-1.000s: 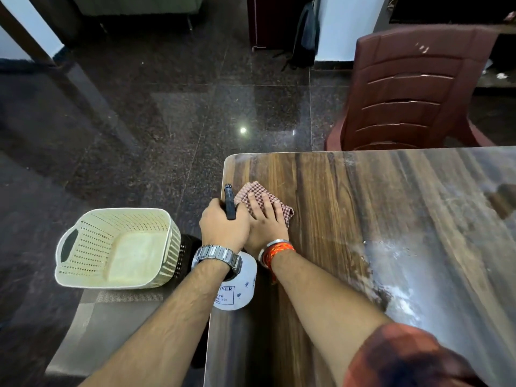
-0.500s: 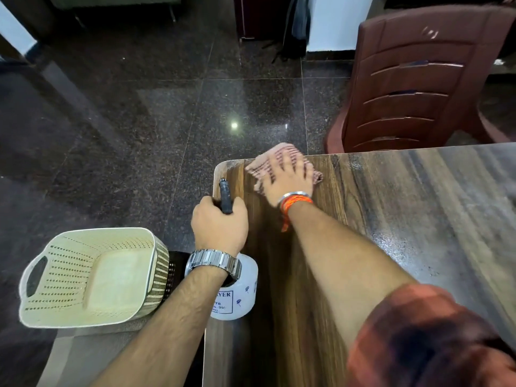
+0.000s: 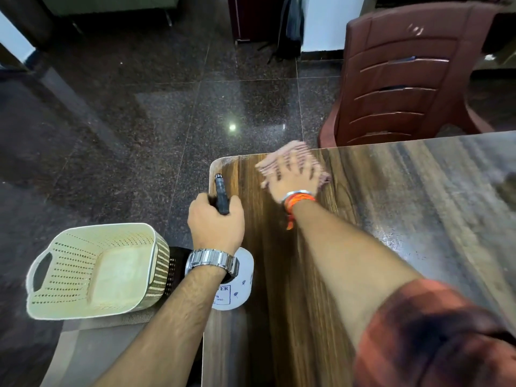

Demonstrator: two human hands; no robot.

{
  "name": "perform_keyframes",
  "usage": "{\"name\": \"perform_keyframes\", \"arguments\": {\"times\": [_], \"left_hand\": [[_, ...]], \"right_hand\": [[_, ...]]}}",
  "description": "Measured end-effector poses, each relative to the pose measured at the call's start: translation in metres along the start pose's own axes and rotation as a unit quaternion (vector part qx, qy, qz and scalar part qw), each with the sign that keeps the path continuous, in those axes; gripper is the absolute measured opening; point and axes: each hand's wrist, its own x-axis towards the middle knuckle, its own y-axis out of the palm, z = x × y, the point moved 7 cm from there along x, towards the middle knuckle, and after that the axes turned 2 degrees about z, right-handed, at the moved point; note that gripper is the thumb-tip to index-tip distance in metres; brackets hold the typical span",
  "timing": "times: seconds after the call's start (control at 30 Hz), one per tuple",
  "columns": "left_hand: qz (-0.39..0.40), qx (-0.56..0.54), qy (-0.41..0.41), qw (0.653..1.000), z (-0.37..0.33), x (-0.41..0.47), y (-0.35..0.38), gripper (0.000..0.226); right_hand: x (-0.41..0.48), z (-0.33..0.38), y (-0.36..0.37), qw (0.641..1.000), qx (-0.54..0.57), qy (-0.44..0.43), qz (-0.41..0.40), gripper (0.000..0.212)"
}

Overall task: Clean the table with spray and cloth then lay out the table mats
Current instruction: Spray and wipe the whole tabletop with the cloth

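- The spray bottle (image 3: 243,277) is white with blue print and a black nozzle. The left hand (image 3: 216,222) is curled round its top, at the table's left edge.
- Just left of it stands a cream perforated basket (image 3: 92,270).
- The wooden table (image 3: 405,233) is glossy, with damp streaks (mostly to the right).
- The pinkish cloth (image 3: 297,148), blurred, lies near the far left corner, and the right hand (image 3: 293,181) presses flat on it with spread fingers.
- Beyond stands a brown plastic chair (image 3: 405,74) on a dark speckled floor (image 3: 139,121).
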Motion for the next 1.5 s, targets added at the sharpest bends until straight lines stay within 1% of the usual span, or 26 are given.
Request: {"name": "perform_keyframes", "arguments": {"times": [0.1,0.2,0.33,0.37,0.43,0.5,0.57,0.6,0.67,0.73,0.77,0.83,0.87,0.9,0.93,1.0,1.07,1.13,1.17,1.2,1.23,1.27,1.33,1.37,1.43,1.5], "left_hand": [[-0.02,-0.011,0.02,1.0,0.003,-0.007,-0.008,0.033],[-0.032,-0.009,0.052,0.998,0.004,-0.014,-0.013,0.033],[-0.041,-0.017,0.06,0.997,0.006,-0.019,-0.019,0.035],[-0.045,-0.019,0.058,0.997,0.007,-0.021,-0.02,0.039],[-0.046,-0.022,0.064,0.997,0.004,-0.022,-0.02,0.046],[-0.031,-0.012,0.076,0.997,-0.001,-0.027,-0.017,0.041],[-0.011,0.005,0.081,0.997,-0.005,-0.033,-0.013,0.026],[-0.004,0.011,0.08,0.997,-0.005,-0.037,-0.013,0.023],[0.007,0.02,0.069,0.997,-0.003,-0.048,-0.015,0.021],[0.019,0.019,0.067,0.997,0.0,-0.06,-0.017,0.021],[0.023,0.018,0.07,0.997,0.001,-0.068,-0.019,0.021],[0.024,0.017,0.071,0.997,0.006,-0.083,-0.026,0.02],[0.022,0.017,0.069,0.997,0.008,-0.091,-0.03,0.021],[0.02,0.016,0.064,0.998,0.012,-0.096,-0.034,0.023],[0.017,0.015,0.058,0.998,0.017,-0.103,-0.038,0.025],[0.01,0.018,0.051,0.998,0.024,-0.115,-0.047,0.032],[0.005,0.031,0.051,0.998,0.03,-0.127,-0.054,0.035],[0.001,0.039,0.045,0.998,0.036,-0.139,-0.062,0.031],[0.0,0.038,0.04,0.998,0.037,-0.145,-0.066,0.029],[-0.002,0.034,0.036,0.999,0.039,-0.151,-0.07,0.028],[0.0,0.027,0.035,0.999,0.04,-0.157,-0.073,0.028],[0.004,0.019,0.034,0.999,0.041,-0.163,-0.077,0.028],[0.019,0.008,0.024,0.999,0.046,-0.174,-0.083,0.026],[0.031,0.004,0.017,0.999,0.049,-0.18,-0.086,0.025],[0.063,0.0,0.015,0.998,0.054,-0.192,-0.09,0.022],[0.119,0.0,0.022,0.993,0.056,-0.207,-0.092,0.02]], "right_hand": [[-0.008,0.086,0.015,0.99,-0.014,-0.132,0.056,0.058],[-0.014,0.123,0.023,0.978,-0.029,-0.191,0.081,0.057],[-0.033,0.114,0.022,0.951,-0.053,-0.298,0.068,0.052],[-0.042,0.101,0.021,0.945,-0.06,-0.315,0.068,0.052],[-0.062,0.07,0.022,0.945,-0.072,-0.315,0.051,0.053],[-0.085,0.031,0.018,0.956,-0.067,-0.283,0.037,0.055],[-0.097,-0.024,0.008,0.974,-0.051,-0.219,0.009,0.057],[-0.099,-0.062,-0.001,0.986,-0.046,-0.163,-0.013,0.057],[-0.106,-0.147,-0.016,0.999,-0.029,-0.009,-0.036,0.056],[-0.124,-0.212,-0.023,0.992,0.003,0.122,-0.029,0.057],[-0.134,-0.225,-0.022,0.987,0.017,0.161,-0.022,0.058],[-0.15,-0.214,-0.019,0.98,0.031,0.195,-0.026,0.057],[-0.158,-0.195,-0.015,0.982,0.029,0.184,-0.029,0.057],[-0.166,-0.17,-0.01,0.988,0.023,0.153,-0.028,0.057],[-0.179,-0.142,-0.002,0.994,0.015,0.104,-0.024,0.057],[-0.213,-0.078,0.013,1.0,0.008,-0.028,-0.011,0.058],[-0.257,-0.018,0.035,0.982,-0.013,-0.185,0.031,0.054],[-0.301,0.014,0.05,0.943,-0.065,-0.315,0.078,0.054],[-0.313,0.012,0.052,0.931,-0.074,-0.347,0.084,0.055],[-0.32,0.002,0.05,0.928,-0.074,-0.357,0.074,0.055],[-0.321,-0.015,0.045,0.934,-0.071,-0.347,0.051,0.054],[-0.32,-0.037,0.041,0.948,-0.064,-0.31,0.031,0.053],[-0.314,-0.095,0.028,0.984,-0.042,-0.17,0.0,0.056],[-0.315,-0.124,0.022,0.995,-0.029,-0.091,-0.008,0.058],[-0.325,-0.164,0.019,0.999,-0.003,0.035,-0.002,0.058],[-0.341,-0.169,0.022,0.996,0.006,0.086,0.007,0.058]]}}
